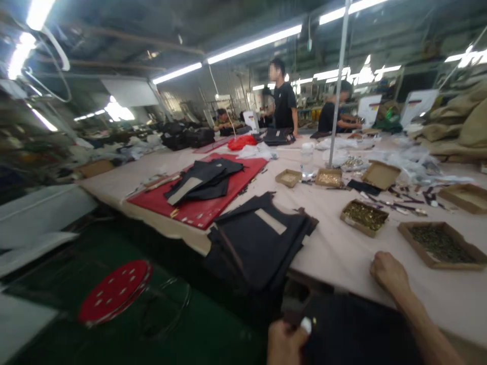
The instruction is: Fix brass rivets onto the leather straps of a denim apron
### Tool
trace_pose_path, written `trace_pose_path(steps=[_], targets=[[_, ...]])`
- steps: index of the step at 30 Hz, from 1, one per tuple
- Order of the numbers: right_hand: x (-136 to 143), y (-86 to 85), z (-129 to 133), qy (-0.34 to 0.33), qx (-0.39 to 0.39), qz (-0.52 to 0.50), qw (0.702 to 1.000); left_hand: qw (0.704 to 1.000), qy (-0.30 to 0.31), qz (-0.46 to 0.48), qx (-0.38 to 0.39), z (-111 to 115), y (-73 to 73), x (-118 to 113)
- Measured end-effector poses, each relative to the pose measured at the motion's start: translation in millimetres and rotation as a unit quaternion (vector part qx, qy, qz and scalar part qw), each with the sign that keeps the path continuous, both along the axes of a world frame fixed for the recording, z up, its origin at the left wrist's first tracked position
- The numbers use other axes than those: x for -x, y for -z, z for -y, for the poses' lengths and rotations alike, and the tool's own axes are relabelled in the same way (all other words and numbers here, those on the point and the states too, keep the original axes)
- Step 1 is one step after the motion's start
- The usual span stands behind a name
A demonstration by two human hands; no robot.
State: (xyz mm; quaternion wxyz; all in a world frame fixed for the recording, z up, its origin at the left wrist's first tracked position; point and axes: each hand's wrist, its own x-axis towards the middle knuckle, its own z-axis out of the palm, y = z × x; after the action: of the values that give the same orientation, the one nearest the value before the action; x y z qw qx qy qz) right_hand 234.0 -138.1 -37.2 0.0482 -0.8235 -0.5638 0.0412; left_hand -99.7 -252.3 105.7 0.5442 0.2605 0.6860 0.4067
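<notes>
At the bottom of the view, my left hand (286,340) grips the edge of a dark fabric piece (353,324). A small white thing (306,325) shows by its thumb, with a tiny yellowish spot beside it. My right hand (390,274) is closed over the pale tabletop, fingers curled under; whatever they may hold is hidden. Beyond it stand a cardboard box of small gold-coloured metal pieces (364,218) and a box of small dark greenish pieces (443,244). To the left, a stack of dark fabric pieces (262,238) with a beige strip on top overhangs the table edge.
Dark pieces (207,178) lie on a red board (194,217). Farther back are small boxes (329,178), a clear bottle (307,159), plastic bags and a metal pole (340,86). A red stool (116,291) stands left on the green floor. Several people (284,104) are across the table.
</notes>
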Motion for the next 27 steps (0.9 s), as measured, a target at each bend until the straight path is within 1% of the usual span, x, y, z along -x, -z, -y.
trace_pose_path(steps=[2, 3, 4, 5, 6, 8, 9, 11, 12, 14, 20, 23, 27], targets=[[2.2, -17.1, 15.8, -0.021, -0.012, -0.026, 0.999, 0.994, 0.019, 0.107, -0.03, -1.5, 14.9, -3.1], [7.0, -26.6, 24.3, -0.03, -0.037, -0.05, 0.998, 0.986, 0.033, 0.158, -0.04, -2.4, 21.8, -4.2], [15.0, -36.9, 34.1, -0.039, -0.061, -0.094, 0.993, 0.978, 0.037, 0.199, -0.043, -3.4, 27.3, -5.0], [26.0, -48.0, 45.6, -0.061, -0.082, -0.149, 0.984, 0.972, 0.04, 0.229, -0.042, -4.1, 30.9, -5.6], [39.6, -59.4, 58.7, -0.1, -0.1, -0.208, 0.968, 0.968, 0.039, 0.246, -0.037, -4.7, 32.8, -6.1], [71.5, -79.8, 86.8, -0.188, -0.109, -0.301, 0.928, 0.966, 0.034, 0.255, -0.024, -5.3, 32.8, -6.8], [87.9, -87.5, 99.5, -0.23, -0.113, -0.332, 0.908, 0.967, 0.033, 0.253, -0.02, -5.5, 31.9, -7.1], [116.2, -96.6, 117.3, -0.286, -0.128, -0.368, 0.876, 0.968, 0.033, 0.247, -0.02, -5.9, 30.4, -7.9], [127.0, -98.3, 122.0, -0.305, -0.136, -0.376, 0.864, 0.968, 0.036, 0.247, -0.023, -6.1, 30.2, -8.3], [140.8, -97.7, 124.7, -0.332, -0.148, -0.376, 0.852, 0.967, 0.043, 0.249, -0.029, -6.1, 31.2, -9.1], [154.1, -87.5, 123.2, -0.375, -0.143, -0.33, 0.855, 0.972, 0.037, 0.227, -0.05, -3.4, 39.6, -9.0], [158.0, -88.2, 124.9, -0.355, -0.148, -0.344, 0.857, 0.97, 0.05, 0.23, -0.057, -0.2, 40.3, -8.6], [158.9, -92.8, 122.9, -0.293, -0.121, -0.429, 0.846, 0.965, 0.077, 0.239, -0.081, 4.0, 37.6, -7.5]])
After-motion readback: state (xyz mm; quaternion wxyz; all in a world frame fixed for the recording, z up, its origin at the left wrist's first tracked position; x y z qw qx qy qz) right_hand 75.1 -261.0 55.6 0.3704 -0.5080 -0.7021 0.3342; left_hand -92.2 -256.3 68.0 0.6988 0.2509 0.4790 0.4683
